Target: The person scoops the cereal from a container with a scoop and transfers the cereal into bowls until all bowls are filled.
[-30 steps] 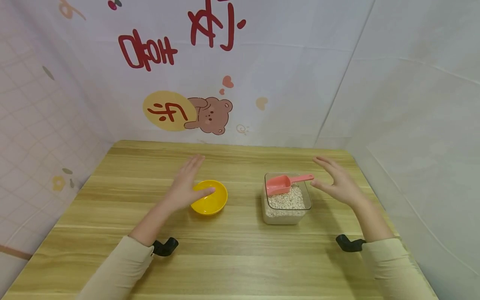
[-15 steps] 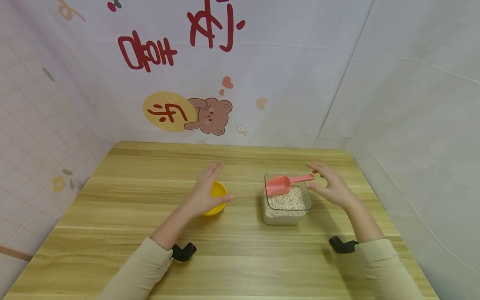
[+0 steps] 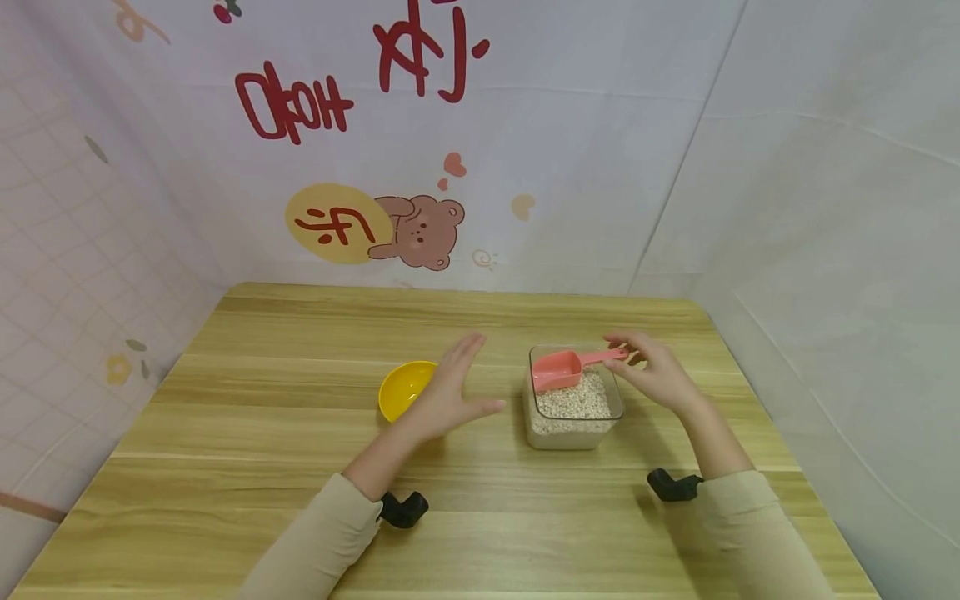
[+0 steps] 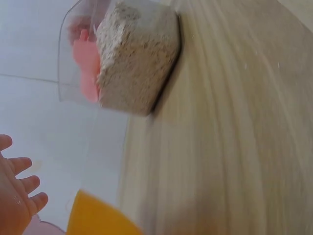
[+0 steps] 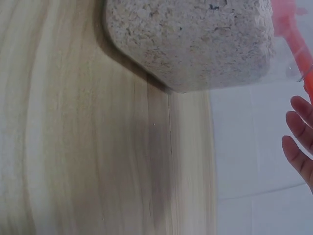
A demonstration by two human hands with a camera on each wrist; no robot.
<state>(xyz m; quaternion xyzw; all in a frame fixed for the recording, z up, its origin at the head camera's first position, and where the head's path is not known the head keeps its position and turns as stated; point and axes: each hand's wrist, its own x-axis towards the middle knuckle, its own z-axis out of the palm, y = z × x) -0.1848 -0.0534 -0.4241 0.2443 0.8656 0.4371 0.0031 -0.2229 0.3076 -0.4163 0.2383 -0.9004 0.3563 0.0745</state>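
Observation:
A clear square container (image 3: 564,433) of oat flakes (image 3: 573,404) stands on the table, with a pink scoop (image 3: 558,371) lying on the flakes and its handle sticking out over the right rim. My right hand (image 3: 656,375) is at the handle's end, thumb in front and fingers behind, spread in the right wrist view beside the handle (image 5: 299,46). Between the yellow bowl (image 3: 401,390) and the container, my left hand (image 3: 442,400) hovers with fingers extended and thumb apart, holding nothing. It hides the bowl's right side in the head view.
The wooden table (image 3: 480,517) ends at a printed white cloth wall (image 3: 585,167) behind. More white cloth (image 3: 840,250) hangs along the right, and a grid-patterned sheet (image 3: 67,275) on the left. Each wrist wears a black mount (image 3: 405,510).
My left hand has moved right, from over the bowl toward the container. The right hand has come in leftward to the scoop handle. Bowl, container and scoop stay where they were.

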